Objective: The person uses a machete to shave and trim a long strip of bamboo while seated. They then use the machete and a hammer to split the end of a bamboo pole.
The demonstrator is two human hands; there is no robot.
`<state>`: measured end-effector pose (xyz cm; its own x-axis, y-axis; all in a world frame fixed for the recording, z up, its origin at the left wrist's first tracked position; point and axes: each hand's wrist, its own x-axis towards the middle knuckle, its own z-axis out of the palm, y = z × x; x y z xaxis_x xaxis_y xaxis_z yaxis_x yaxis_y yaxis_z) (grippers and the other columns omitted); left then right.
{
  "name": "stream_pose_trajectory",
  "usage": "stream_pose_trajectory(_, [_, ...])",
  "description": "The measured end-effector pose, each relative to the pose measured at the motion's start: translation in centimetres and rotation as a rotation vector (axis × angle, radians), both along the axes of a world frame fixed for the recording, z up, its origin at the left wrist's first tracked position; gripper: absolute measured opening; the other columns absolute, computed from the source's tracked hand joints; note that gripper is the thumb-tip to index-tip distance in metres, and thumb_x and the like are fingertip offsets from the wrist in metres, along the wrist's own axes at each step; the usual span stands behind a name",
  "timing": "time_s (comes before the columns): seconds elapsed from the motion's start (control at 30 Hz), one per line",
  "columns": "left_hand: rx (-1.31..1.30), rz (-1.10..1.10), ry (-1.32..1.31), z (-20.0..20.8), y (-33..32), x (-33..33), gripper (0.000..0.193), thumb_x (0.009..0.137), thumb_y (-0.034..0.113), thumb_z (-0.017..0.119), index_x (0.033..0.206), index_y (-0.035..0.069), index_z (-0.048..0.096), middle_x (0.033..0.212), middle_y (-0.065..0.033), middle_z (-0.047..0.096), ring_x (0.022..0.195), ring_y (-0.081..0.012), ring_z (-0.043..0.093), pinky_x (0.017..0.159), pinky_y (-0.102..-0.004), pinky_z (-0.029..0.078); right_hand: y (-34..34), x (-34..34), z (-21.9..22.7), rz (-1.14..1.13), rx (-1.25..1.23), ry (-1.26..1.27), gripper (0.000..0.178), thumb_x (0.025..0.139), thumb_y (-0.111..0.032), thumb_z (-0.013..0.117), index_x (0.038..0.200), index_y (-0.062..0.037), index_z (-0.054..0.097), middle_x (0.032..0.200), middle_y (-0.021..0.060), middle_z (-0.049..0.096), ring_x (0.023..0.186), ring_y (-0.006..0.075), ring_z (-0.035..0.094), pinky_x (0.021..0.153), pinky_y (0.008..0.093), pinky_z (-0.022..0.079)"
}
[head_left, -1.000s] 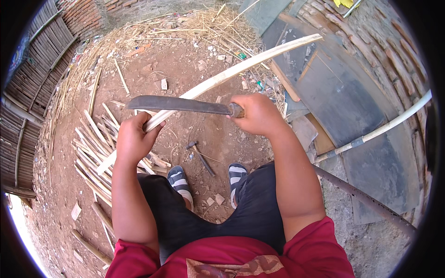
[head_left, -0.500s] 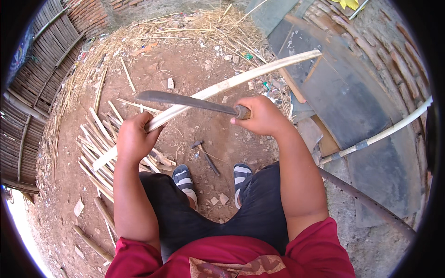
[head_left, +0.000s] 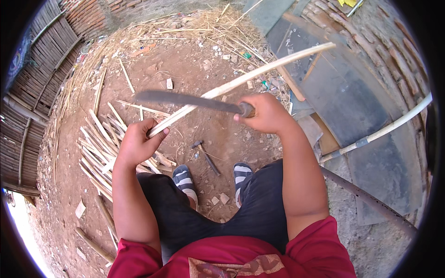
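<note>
My left hand [head_left: 139, 141] is closed around a long pale strip of split wood or bamboo [head_left: 264, 71], near its lower end. The strip slants up to the far right, and its short tail shows behind my left wrist. In my right hand [head_left: 265, 113] is the wooden handle of a machete [head_left: 185, 101]. Its dark, slightly blurred blade points left and crosses over the strip a little beyond my left hand. Whether edge and strip touch, I cannot tell.
A pile of split strips [head_left: 99, 143] lies on the dirt at left. A hammer [head_left: 206, 157] rests on the ground ahead of my feet. Dark flat sheets [head_left: 345, 99] and a pale pole [head_left: 394, 130] lie at right. Dry straw [head_left: 218, 28] is heaped at the back.
The strip has turned slightly, its far end shifting right and up and its tail drawn in behind my left wrist. My right hand and the machete have moved slightly.
</note>
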<state>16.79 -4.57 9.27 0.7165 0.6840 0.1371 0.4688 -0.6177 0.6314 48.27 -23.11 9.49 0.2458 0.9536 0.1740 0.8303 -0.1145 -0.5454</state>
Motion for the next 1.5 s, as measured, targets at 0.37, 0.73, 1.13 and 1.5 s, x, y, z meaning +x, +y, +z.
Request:
stream_pose_trajectory(0.37, [0.035,0.077,0.044,0.8,0.0,1.0,0.038,0.086,0.025,0.086,0.078,-0.001,0.059,0.059,-0.003,0.045,0.059,-0.0112,0.04,0.054,-0.0348,0.035,-0.8,2.3,-0.3,-0.245,0.012,-0.064,0.034,0.085,-0.029,0.084,0.103,-0.0038,0.07,0.09,0.0179,0.073,0.079,0.0344,0.07,0.073,0.0434,0.053])
stream_pose_trajectory(0.73, [0.179,0.115,0.063,1.6,-0.1,0.6,0.038,0.079,0.027,0.09,0.079,-0.001,0.064,0.059,-0.0101,0.053,0.054,-0.0197,0.05,0.054,-0.0381,0.042,-0.5,4.8,-2.0,-0.383,0.109,0.183,0.038,0.088,-0.027,0.082,0.113,-0.0005,0.071,0.09,0.0109,0.074,0.081,0.0218,0.069,0.076,0.038,0.053])
stream_pose_trajectory(1.13, [0.214,0.133,0.043,1.5,-0.3,0.0,0.032,0.08,0.023,0.089,0.08,0.0,0.067,0.064,-0.0146,0.061,0.058,-0.0263,0.06,0.058,-0.0395,0.047,-0.2,1.6,0.5,-0.176,-0.084,0.203,0.043,0.087,-0.032,0.083,0.115,-0.0021,0.071,0.101,0.0177,0.075,0.097,0.0335,0.074,0.085,0.0438,0.055])
stream_pose_trajectory(1.5, [0.195,0.102,-0.061,0.7,-0.4,1.2,0.032,0.082,0.023,0.088,0.079,-0.001,0.066,0.061,-0.0123,0.057,0.054,-0.0234,0.053,0.055,-0.0386,0.043,0.3,-1.6,0.4,0.078,0.031,-0.22,0.032,0.087,-0.029,0.082,0.11,-0.0087,0.072,0.09,0.0181,0.073,0.084,0.0337,0.072,0.079,0.0438,0.055])
